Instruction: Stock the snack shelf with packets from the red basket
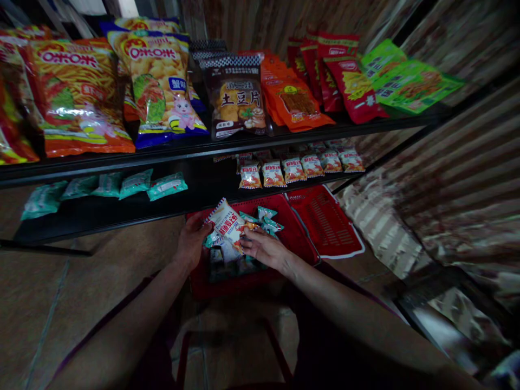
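Left hand point(190, 239) and right hand point(265, 250) both clamp a white-and-red snack packet point(226, 223) between them, just above the red basket point(298, 234) underneath. Seemingly a lifting-out step; moving on calls for clearing the teal packets point(268, 218) just beyond the right hand

Two red baskets point(325, 222); five teal packets point(136, 183); six small red-white packets point(273, 173); one striped-edge packet point(226, 223); two hands point(190, 244).

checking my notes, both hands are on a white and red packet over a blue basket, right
Not blue: the head view shows the basket is red. The left hand and right hand are both on the white and red packet over it.
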Tool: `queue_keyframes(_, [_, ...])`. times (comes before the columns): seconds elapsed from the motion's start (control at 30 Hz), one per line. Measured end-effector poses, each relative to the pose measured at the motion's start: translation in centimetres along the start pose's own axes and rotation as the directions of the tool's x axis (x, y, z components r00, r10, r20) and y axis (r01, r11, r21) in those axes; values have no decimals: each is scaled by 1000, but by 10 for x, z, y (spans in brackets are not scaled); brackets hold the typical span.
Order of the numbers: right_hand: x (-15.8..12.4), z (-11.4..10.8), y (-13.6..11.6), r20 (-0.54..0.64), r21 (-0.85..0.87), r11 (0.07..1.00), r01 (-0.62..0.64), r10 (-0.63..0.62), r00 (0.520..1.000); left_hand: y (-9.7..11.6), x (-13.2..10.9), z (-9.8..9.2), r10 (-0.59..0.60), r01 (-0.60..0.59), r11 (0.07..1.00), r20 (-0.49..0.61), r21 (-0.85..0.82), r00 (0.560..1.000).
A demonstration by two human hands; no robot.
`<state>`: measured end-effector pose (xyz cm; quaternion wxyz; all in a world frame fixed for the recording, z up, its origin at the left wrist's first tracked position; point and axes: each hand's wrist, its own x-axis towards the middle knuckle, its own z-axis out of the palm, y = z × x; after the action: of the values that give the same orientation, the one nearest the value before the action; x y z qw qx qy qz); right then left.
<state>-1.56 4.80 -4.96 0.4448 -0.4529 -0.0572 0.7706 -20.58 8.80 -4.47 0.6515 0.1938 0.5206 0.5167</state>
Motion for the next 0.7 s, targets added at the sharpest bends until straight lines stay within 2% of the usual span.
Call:
queue_keyframes(0.17, [1, -5, 2, -22, 30, 999, -36, 37, 999, 3, 3, 2, -159, 163, 978, 44, -132, 986])
queue_keyframes(0.3, [0, -9, 4, -15, 11, 999, -38, 38, 999, 9, 2, 4, -226, 226, 956, 24, -189, 974])
queue_keyframes(0.4, [1, -12, 6, -22, -23, 999, -32, 32, 999, 11, 2, 6, -216, 221, 960, 50, -169, 975])
queue_keyframes(0.53, [2, -14, 11, -60, -67, 997, -26, 22, 998, 9, 4, 6, -150, 158, 981, 79, -114, 986])
queue_keyframes(0.7, [0, -15, 15, -85, -126, 991, -46, 35, 996, 8, 5, 4, -117, 118, 992, 25, -43, 993])
